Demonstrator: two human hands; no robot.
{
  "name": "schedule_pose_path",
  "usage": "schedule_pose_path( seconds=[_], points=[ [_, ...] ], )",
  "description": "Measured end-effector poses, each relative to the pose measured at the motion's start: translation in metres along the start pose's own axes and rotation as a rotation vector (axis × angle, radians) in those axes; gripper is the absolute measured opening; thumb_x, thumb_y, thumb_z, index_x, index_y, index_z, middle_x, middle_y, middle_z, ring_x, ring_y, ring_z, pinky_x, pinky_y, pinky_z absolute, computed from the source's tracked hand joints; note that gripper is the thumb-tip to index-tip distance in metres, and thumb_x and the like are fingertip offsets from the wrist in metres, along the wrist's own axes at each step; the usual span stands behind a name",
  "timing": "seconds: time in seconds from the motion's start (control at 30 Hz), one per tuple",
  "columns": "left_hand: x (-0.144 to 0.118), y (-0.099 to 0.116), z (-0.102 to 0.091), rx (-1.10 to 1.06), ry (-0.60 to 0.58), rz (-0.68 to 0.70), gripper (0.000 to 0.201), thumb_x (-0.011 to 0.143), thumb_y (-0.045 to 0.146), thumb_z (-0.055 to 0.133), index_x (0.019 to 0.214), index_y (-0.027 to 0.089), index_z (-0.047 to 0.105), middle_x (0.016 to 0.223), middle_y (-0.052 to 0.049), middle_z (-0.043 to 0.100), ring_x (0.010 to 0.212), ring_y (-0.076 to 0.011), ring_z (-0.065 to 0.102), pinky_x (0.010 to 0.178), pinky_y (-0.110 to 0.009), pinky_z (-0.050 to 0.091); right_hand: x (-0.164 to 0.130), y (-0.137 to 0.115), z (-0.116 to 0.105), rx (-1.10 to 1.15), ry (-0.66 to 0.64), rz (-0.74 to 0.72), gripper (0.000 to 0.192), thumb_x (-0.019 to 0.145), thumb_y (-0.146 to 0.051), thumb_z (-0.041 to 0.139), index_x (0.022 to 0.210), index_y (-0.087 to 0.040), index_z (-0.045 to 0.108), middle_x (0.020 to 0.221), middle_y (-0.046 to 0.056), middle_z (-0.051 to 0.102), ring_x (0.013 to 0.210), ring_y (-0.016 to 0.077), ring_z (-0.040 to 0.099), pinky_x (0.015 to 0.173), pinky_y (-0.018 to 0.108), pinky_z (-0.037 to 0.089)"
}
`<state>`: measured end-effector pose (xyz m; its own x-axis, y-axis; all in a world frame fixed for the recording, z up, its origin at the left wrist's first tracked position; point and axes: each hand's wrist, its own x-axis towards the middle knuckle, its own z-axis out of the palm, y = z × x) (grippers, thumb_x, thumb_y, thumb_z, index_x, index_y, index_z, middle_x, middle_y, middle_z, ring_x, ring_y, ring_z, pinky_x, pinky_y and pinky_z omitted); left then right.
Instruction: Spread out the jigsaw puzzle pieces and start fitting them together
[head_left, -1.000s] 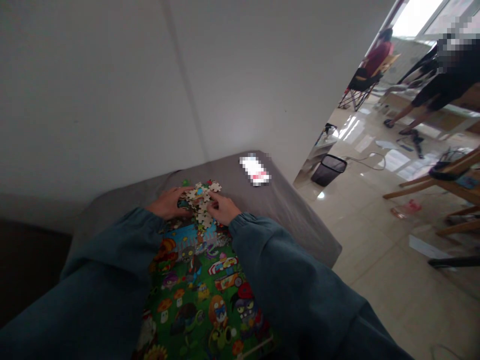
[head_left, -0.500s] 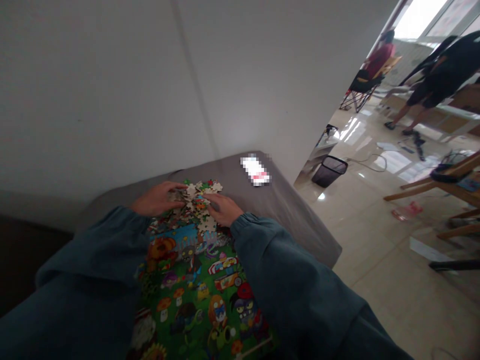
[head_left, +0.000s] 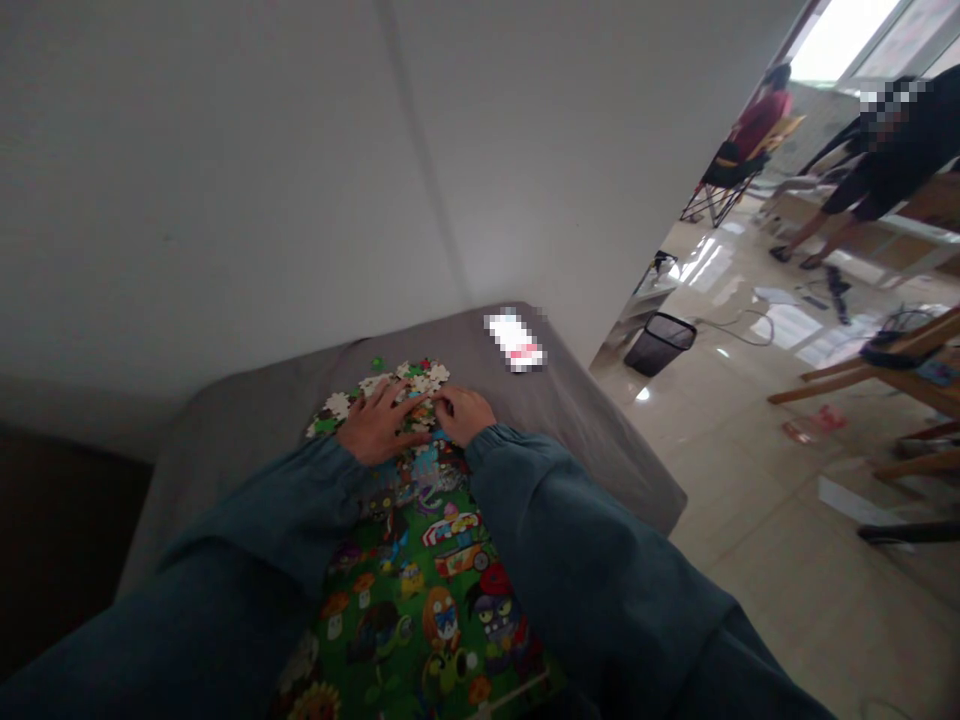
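A colourful cartoon jigsaw puzzle lies on a grey-covered table in front of me. At its far end sits a heap of loose puzzle pieces, many showing their pale backs. My left hand rests flat on the heap with fingers spread. My right hand lies beside it, fingers curled onto the pieces; whether it pinches one is hidden. Both arms wear dark teal sleeves.
A blurred white and red object lies near the table's far right corner. A white wall stands behind the table. To the right, a black bin, wooden furniture and two other people occupy a shiny tiled floor.
My left hand has moved right from the heap's left edge onto the pieces and now lies flat. Loose pieces have spread out to the left. The right hand shifted slightly right.
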<state>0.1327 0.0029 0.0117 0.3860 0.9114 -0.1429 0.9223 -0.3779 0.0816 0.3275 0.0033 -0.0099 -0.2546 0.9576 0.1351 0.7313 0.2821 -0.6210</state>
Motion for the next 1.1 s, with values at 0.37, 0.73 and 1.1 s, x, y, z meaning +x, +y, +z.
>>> schedule_pose_path(
  seconds=[0.37, 0.73, 1.1],
  points=[
    [0.001, -0.023, -0.004, 0.023, 0.092, -0.093, 0.075, 0.091, 0.072, 0.050, 0.157, 0.036, 0.042, 0.173, -0.007, 0.020, 0.158, -0.0451, 0.008, 0.118, -0.071, 0.023, 0.000, 0.001, 0.002, 0.001, -0.019, 0.003, 0.028, 0.096, -0.021, 0.051, 0.113, -0.025, 0.072, 0.119, 0.003, 0.076, 0.106, 0.0212, 0.070, 0.095, 0.032, 0.052],
    [-0.003, -0.025, -0.013, 0.069, -0.038, -0.073, 0.077, 0.093, 0.072, 0.045, 0.161, 0.038, 0.031, 0.171, -0.007, 0.027, 0.155, -0.0383, 0.025, 0.116, -0.064, 0.032, 0.000, 0.002, 0.001, 0.009, -0.038, -0.004, 0.027, 0.095, -0.021, 0.052, 0.111, -0.025, 0.073, 0.119, 0.003, 0.076, 0.107, 0.0218, 0.070, 0.095, 0.033, 0.052],
    [0.002, -0.061, -0.005, -0.027, 0.082, -0.019, 0.066, 0.095, 0.066, 0.041, 0.153, 0.034, 0.048, 0.159, -0.009, 0.046, 0.144, -0.0334, 0.043, 0.115, -0.051, 0.037, -0.001, 0.003, 0.003, 0.008, 0.060, -0.016, 0.026, 0.093, -0.014, 0.053, 0.108, -0.020, 0.074, 0.119, 0.009, 0.068, 0.118, 0.0229, 0.059, 0.106, 0.036, 0.047]
  ],
)
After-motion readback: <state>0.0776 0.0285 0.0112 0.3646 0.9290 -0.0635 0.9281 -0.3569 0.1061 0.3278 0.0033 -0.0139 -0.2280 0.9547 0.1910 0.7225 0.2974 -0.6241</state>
